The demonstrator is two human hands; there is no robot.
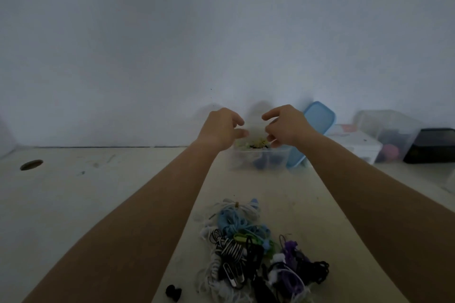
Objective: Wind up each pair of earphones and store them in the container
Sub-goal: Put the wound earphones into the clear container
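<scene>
A clear plastic container [258,158] stands at the far side of the table, against the wall, with wound earphones [256,144] in yellow and dark colours showing at its top. Both arms reach out over it. My left hand [221,128] and my right hand [285,124] hover just above the container's opening, fingers loosely curled and facing each other, with nothing visible in either. Close to me lies a tangled heap of earphones [248,241] in white, light blue, green, purple, black and striped cords.
A light blue lid [317,120] leans on the wall to the right of the container. Further right are a white box [354,145], a clear bin [391,138] and a black object [433,145]. The tabletop has a cable hole [31,164] at far left.
</scene>
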